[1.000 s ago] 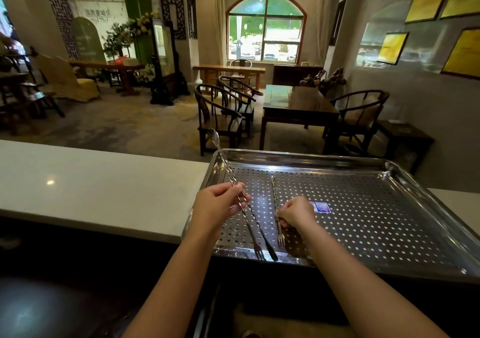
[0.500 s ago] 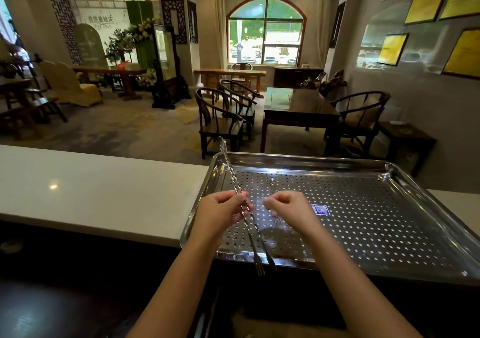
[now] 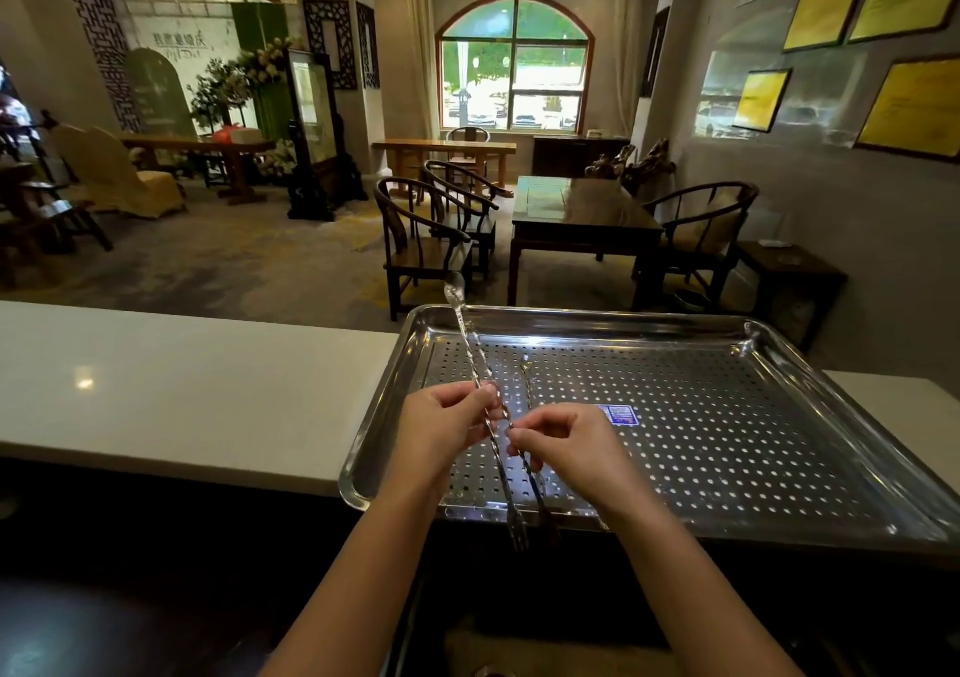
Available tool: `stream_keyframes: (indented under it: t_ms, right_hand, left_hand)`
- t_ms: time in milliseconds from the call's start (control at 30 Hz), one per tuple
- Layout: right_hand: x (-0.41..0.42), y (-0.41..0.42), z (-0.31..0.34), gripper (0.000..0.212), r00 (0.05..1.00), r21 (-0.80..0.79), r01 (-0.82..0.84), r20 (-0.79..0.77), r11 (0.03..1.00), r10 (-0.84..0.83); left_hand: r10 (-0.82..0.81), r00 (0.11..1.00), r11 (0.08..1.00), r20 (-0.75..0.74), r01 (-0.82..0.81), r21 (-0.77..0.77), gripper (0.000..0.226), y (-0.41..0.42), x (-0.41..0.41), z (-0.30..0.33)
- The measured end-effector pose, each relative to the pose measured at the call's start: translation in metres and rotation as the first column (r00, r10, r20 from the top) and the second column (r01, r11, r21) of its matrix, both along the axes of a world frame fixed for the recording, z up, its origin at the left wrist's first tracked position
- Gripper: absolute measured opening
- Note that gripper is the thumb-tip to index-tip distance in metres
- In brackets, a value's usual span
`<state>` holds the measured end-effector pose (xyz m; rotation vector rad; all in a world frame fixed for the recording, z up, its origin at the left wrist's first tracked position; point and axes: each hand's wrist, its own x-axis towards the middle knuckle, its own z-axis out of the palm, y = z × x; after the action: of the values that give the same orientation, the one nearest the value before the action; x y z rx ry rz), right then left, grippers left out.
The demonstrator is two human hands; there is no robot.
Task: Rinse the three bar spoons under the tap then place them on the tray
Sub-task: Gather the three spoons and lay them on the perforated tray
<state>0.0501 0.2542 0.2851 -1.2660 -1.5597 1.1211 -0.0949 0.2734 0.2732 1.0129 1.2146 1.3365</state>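
Two bare forearms are seen rising from the lower edge of the frame toward its centre, uncovered by any sleeve from the bottom border up to the wrists. The left hand (image 3: 441, 424) and the right hand (image 3: 563, 442) are shown ungloved. No ring, watch or bracelet is seen on the visible sides. Short, unpainted nails are glimpsed on the fingers (image 3: 519, 434).

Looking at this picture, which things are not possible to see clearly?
- Head view: the print on the blue sticker is too small to read.
- The third spoon on the tray is partly hidden by the right hand.
- Where exactly each hand's grip sits on the two held spoons is unclear; the left hand covers them.
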Motion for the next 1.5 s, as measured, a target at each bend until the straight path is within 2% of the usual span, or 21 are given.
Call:
stream_keyframes:
  t_ms: [200,400,467,567,667,733,1100,1367,1500]
  right_hand:
    - [0.007,0.005,-0.004,0.017,0.994,-0.012,0.081,-0.075,0.997,-0.082]
    - [0.024,0.018,-0.006,0.009,0.981,0.0,0.192,-0.006,0.981,-0.192]
    - [0.036,0.031,-0.006,0.009,0.966,-0.016,0.253,0.064,0.967,-0.251]
    - [0.056,0.052,-0.008,0.009,0.916,-0.053,0.325,0.264,0.944,-0.301]
    - [0.069,0.069,-0.017,0.014,0.836,-0.093,0.372,0.465,0.924,-0.29]
    - [0.072,0.076,-0.022,0.013,0.797,-0.117,0.393,0.538,0.912,-0.274]
    - [0.069,0.085,-0.039,0.008,0.78,-0.187,0.458,0.554,0.869,-0.291]
    - [0.066,0.084,-0.044,0.016,0.713,-0.135,0.469,0.641,0.873,-0.284]
    - [0.067,0.086,-0.049,0.012,0.68,-0.086,0.461,0.674,0.883,-0.289]
  left_hand:
    - [0.027,0.999,1.0,0.026,-0.027,-0.009,0.015,0.0,-0.003,-0.001]
    - [0.027,0.999,1.0,0.042,-0.027,-0.013,0.009,-0.001,-0.001,-0.002]
    - [0.024,0.998,1.0,0.05,-0.023,-0.014,0.008,-0.001,-0.001,-0.002]
    - [0.023,0.998,1.0,0.05,-0.022,-0.015,0.009,-0.001,-0.002,-0.002]
    - [0.024,0.999,1.0,0.047,-0.023,-0.021,0.009,-0.001,-0.003,-0.003]
    - [0.026,0.999,0.999,0.046,-0.025,-0.029,0.01,0.0,-0.003,-0.002]
    - [0.037,0.999,0.999,0.029,-0.036,-0.02,0.01,-0.004,-0.005,0.0]
    - [0.026,0.999,1.0,0.022,-0.026,-0.011,0.01,-0.005,-0.002,0.002]
    - [0.019,0.999,1.0,0.027,-0.018,-0.015,0.009,-0.006,-0.001,0.002]
